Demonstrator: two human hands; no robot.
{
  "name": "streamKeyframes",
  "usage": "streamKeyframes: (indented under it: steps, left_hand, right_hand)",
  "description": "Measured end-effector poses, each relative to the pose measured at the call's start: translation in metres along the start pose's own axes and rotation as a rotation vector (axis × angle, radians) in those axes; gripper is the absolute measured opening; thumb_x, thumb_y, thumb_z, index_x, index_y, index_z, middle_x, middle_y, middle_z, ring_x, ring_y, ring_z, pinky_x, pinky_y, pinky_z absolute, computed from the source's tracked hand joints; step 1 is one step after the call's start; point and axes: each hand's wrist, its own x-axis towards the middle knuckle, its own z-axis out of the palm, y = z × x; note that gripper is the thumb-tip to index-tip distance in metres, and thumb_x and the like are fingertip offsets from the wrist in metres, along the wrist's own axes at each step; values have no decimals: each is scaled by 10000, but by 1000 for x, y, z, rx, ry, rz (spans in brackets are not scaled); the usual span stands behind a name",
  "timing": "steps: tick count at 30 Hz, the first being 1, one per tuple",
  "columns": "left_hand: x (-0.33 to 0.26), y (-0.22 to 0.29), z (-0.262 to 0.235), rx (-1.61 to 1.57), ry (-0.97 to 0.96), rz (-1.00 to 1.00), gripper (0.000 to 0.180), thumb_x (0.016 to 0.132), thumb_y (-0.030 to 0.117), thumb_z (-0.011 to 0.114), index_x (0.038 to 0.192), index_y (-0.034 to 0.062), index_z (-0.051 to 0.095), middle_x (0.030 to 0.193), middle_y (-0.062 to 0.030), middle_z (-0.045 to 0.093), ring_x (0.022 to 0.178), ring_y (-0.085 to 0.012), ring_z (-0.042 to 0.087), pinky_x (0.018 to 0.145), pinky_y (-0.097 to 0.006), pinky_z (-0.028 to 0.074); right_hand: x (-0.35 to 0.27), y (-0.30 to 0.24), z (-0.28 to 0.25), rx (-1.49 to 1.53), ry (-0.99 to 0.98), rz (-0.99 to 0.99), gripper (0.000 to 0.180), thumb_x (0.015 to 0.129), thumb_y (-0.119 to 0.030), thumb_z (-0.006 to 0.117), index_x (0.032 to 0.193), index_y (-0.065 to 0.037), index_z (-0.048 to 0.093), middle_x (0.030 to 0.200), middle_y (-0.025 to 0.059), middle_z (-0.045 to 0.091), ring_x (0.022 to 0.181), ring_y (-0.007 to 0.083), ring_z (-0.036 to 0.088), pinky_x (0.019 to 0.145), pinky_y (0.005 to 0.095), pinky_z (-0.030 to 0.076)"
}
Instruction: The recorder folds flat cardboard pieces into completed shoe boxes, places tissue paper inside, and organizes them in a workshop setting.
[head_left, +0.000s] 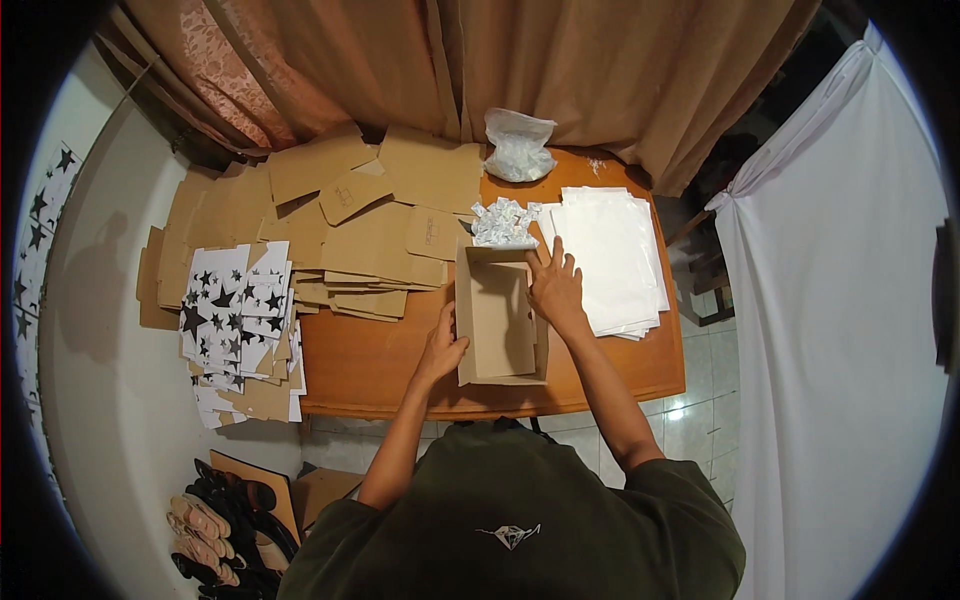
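An open-topped brown cardboard box (502, 330) stands near the front of the wooden table, its inside bare. My left hand (442, 347) is closed against the outside of the box's left wall, with the thumb toward the near part of that wall. My right hand (557, 290) lies over the far right corner, its fingers spread and pointing away from me; some of them touch the rim. Just beyond the box's far wall lies a heap of small white packets (503, 220). A stack of white flat sheets or sleeves (612, 262) sits beside my right hand.
Flattened brown cardboard pieces (365, 240) pile up across the table's left and back. White pieces with black stars (225, 310) overhang its left edge. A clear plastic bag (519, 150) stands at the back. Shoes (225, 520) are on the floor at lower left; a white cloth (830, 300) hangs right.
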Motion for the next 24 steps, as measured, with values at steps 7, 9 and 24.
streamKeyframes:
  steps: [7,9,24]
  left_hand:
    - [-3,5,-4,108,-31,10,803,852,70,605,1569,71,245,1384,-308,555,1047,-359,658,844,-410,534]
    - [0,13,2,154,-38,-5,828,849,82,618,1582,82,232,1396,-322,542,1156,-396,633,916,-427,521]
    - [0,-7,0,118,9,-20,891,853,122,694,1606,113,218,1506,-271,447,1361,-407,487,1033,-466,493]
  right_hand:
    - [57,5,-11,132,-252,146,916,858,-325,719,1616,-309,205,1511,296,370,1182,465,589,910,558,545]
    - [68,13,-3,208,-327,196,886,885,-354,694,1612,-320,188,1406,297,485,1137,468,638,919,537,554]
    - [-26,6,62,709,-3,-123,854,851,-441,783,1522,-79,399,1383,365,486,1282,508,506,1072,524,439]
